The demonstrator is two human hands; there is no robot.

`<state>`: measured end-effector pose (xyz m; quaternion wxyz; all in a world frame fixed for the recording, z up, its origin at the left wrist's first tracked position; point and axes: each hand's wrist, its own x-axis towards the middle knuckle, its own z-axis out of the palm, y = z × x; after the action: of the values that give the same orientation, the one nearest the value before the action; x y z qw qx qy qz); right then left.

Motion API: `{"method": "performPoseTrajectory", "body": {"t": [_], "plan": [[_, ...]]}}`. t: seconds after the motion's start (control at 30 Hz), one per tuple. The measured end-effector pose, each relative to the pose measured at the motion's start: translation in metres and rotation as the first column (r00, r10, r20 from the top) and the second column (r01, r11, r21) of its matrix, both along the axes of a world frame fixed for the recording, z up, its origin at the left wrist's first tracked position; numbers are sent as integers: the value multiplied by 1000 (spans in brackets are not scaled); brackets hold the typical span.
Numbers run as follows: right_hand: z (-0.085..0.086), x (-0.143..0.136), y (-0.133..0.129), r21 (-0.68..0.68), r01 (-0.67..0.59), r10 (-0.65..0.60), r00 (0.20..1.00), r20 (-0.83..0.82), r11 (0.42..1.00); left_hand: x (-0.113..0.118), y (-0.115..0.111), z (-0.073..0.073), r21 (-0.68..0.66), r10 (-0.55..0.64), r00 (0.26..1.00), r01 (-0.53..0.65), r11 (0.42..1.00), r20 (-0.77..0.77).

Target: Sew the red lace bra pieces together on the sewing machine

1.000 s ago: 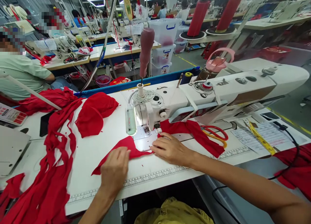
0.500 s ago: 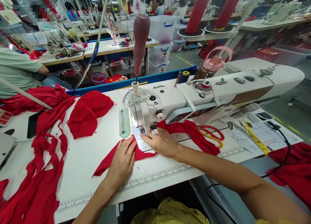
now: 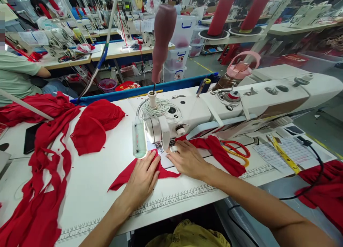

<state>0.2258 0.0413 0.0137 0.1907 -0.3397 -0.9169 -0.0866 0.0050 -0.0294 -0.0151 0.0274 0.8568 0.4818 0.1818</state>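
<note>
A piece of red fabric [image 3: 123,175] lies on the sewing machine table, one edge at the needle area of the white sewing machine [image 3: 198,109]. My left hand [image 3: 143,175] rests flat on this piece, fingers stretched toward the presser foot [image 3: 159,146]. Just right of the foot, my right hand [image 3: 187,159] is closed with curled fingers on red fabric, its fingertips partly hidden. A white band or small part shows at its index finger; I cannot tell which. From behind that hand a red fabric strip [image 3: 214,150] runs right, under the machine arm.
Orange-handled scissors [image 3: 237,147] and a paper sheet with a yellow tape measure [image 3: 284,156] lie to the right. Heaped red fabric [image 3: 48,175] and a dark phone [image 3: 31,138] are at left. A screwdriver [image 3: 162,43] stands upright on the machine head. A co-worker sits at far left.
The view has shifted slightly. My left hand and the red piece sit a little further right and closer to the foot; my right hand has drawn back slightly from the foot.
</note>
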Motion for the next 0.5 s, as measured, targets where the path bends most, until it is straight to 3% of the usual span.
{"method": "performPoseTrajectory", "body": {"t": [0.13, 0.37, 0.5], "plan": [[-12, 0, 1, 80, -14, 33, 971, -235, 997, 7, 8, 1, 7, 18, 1000, -18, 1000, -14], [-13, -3, 4, 80, -15, 38, 955, -295, 997, 10, 13, 6, 15, 14, 1000, -14, 1000, -2], [-14, -2, 1, 16, -149, 147, 944, -295, 989, 11, 13, 5, 11, 9, 1000, -9, 1000, 26]]}}
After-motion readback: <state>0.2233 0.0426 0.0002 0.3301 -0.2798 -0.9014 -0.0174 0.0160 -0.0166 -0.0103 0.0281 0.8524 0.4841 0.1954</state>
